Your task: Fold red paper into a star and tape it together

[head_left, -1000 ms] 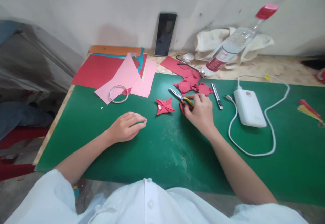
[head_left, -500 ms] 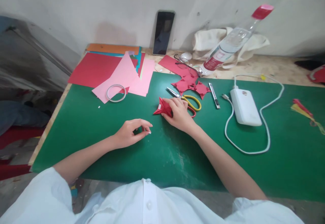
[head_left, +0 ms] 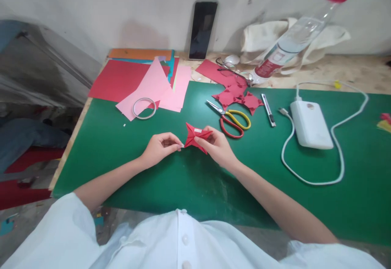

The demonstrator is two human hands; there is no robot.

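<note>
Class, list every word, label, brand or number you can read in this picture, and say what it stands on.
None can be read.
Bottle label: red and white print, too blurred.
Power bank: a round mark, no letters legible.
Folded red paper: small white strip, no text visible.

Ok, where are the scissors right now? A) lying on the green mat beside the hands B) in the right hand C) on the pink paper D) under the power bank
A: the scissors lie on the green mat, free of both hands, while the right hand and left hand pinch the red folded paper piece.
</note>
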